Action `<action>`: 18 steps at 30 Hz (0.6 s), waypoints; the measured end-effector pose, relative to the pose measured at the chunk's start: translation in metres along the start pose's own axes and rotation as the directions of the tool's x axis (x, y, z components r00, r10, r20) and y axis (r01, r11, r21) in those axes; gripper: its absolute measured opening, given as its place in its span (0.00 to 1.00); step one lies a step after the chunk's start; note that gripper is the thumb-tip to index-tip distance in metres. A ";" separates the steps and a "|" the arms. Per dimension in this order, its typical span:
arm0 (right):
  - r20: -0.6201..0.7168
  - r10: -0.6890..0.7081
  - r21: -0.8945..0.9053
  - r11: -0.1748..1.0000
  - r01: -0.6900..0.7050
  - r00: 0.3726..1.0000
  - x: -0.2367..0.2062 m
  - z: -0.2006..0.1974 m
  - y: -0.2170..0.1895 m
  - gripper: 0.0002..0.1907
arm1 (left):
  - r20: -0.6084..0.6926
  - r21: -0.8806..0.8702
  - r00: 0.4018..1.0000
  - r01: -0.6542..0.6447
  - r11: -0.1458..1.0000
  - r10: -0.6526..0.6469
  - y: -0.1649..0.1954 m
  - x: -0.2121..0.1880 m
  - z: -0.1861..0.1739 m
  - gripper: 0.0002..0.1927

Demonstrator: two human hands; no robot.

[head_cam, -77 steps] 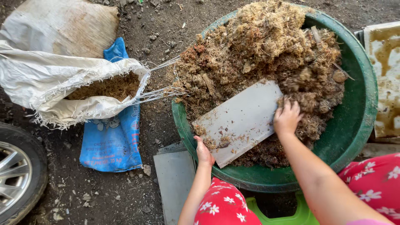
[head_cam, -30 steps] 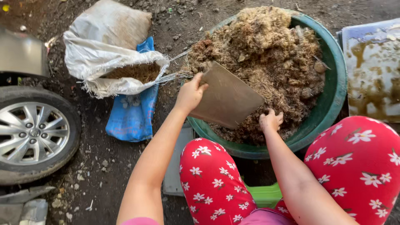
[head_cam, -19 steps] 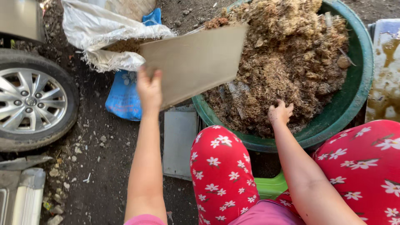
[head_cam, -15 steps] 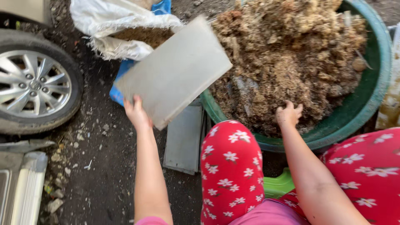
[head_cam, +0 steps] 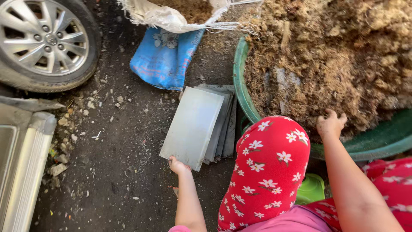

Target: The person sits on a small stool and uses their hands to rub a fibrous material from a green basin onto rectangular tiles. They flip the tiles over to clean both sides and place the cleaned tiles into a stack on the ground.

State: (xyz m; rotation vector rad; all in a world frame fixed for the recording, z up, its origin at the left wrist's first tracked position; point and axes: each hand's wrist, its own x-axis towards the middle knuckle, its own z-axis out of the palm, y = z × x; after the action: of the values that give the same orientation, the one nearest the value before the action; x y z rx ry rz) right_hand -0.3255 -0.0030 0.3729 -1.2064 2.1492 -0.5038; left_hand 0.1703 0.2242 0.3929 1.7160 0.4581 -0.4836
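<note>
The left hand [head_cam: 178, 165] grips the near corner of a flat grey slab [head_cam: 193, 126] lying on a stack of similar slabs [head_cam: 226, 129] on the dirt ground. At 3 o'clock, the right hand [head_cam: 330, 124] rests on fibrous brown compost [head_cam: 330, 60] in a green basin [head_cam: 240, 81]. A car wheel [head_cam: 43, 41] sits at 10 o'clock.

dirt ground [head_cam: 120, 180] carries grey slabs [head_cam: 214, 124], blue sack [head_cam: 165, 58], green basin [head_cam: 242, 90], wheel [head_cam: 43, 41]
</note>
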 end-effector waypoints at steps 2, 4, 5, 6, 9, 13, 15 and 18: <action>-0.074 -0.080 -0.057 0.995 0.076 0.994 -0.003 -0.002 0.001 0.22 | 0.038 -0.040 0.998 -0.044 0.998 0.046 -0.004 -0.003 0.011 0.29; -0.078 -0.088 -0.073 0.994 0.082 0.993 -0.007 -0.002 0.002 0.23 | -0.108 0.362 0.992 -0.021 0.932 0.064 0.003 -0.006 0.035 0.38; -0.112 -0.150 -0.068 0.987 0.143 0.982 -0.011 -0.002 0.001 0.21 | -0.172 0.540 0.979 0.003 0.842 0.107 0.010 -0.009 0.048 0.46; -0.145 -0.214 -0.064 0.976 0.207 0.966 -0.015 0.000 -0.002 0.19 | -0.030 0.624 0.905 -0.314 0.716 0.423 0.020 -0.015 0.068 0.47; -0.150 -0.381 -0.021 0.924 0.382 0.913 -0.029 0.005 -0.014 0.17 | 0.523 0.437 0.280 -0.899 0.029 0.805 0.039 -0.060 0.146 0.38; -0.047 -0.419 0.024 0.907 0.421 0.907 -0.041 0.015 -0.025 0.15 | 0.958 -0.053 0.142 -0.764 0.643 0.248 0.015 -0.161 0.250 0.15; 0.011 -0.365 0.051 0.930 0.364 0.931 -0.040 0.022 -0.026 0.14 | 0.990 0.100 0.013 -0.758 0.644 -0.139 -0.007 -0.199 0.279 0.16; 0.162 -0.218 0.056 0.976 0.211 0.963 -0.031 0.034 -0.024 0.09 | 0.823 0.439 0.062 -0.700 0.563 -0.564 -0.050 -0.237 0.303 0.18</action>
State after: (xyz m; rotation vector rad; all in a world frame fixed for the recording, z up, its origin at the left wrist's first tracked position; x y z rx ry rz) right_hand -0.2758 0.0107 0.3720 -1.4170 1.8710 -0.5138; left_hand -0.0759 -0.0737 0.4276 1.6350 -1.2777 -1.9565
